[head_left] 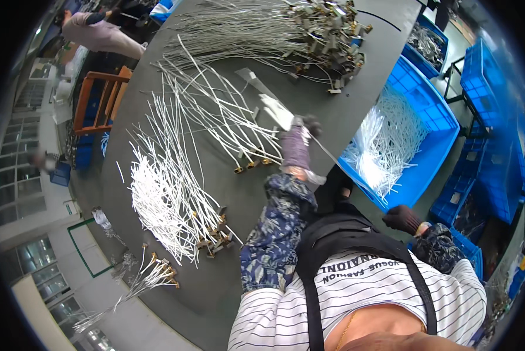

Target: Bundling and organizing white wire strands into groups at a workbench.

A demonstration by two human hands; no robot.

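Observation:
My left hand (298,143), in a purple glove with dark fingertips, is closed over the grey table near its right edge. A bundle of short white tubes (277,112) sticks out from its fingers, and a thin white wire (331,156) runs from it toward the blue crate. Left of this hand lie white wires (230,123) with brass-coloured connector ends. My right hand (403,220), in a dark brown glove, hangs beside the crate with curled fingers; whatever they may hold is hidden.
A blue crate (435,108) of loose white tubes and a clear bag stands right of the table (221,181). A large pile of connector wires (326,38) lies at the far side, a sleeved pile (163,199) at the left. Another person (98,32) and a wooden chair (101,99) are beyond.

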